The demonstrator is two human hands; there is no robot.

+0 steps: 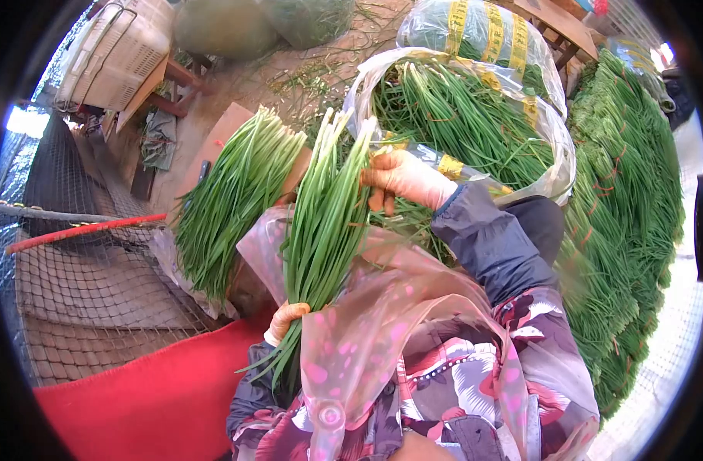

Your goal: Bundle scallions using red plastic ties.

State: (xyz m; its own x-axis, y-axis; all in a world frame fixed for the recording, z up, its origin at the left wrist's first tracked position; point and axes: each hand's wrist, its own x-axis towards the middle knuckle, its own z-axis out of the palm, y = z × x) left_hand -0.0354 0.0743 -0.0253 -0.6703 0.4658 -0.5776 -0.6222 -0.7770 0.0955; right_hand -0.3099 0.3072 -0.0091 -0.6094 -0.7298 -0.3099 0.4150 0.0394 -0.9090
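There are two hands (404,177), one held bunch (324,223), one open bag (553,180) and apparently one crate (121,63).

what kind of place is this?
Probably a produce sorting or packing area. A long heap of greens is piled at the right, an open plastic bag holds more, and a bulging bag with yellow tape lies behind it.
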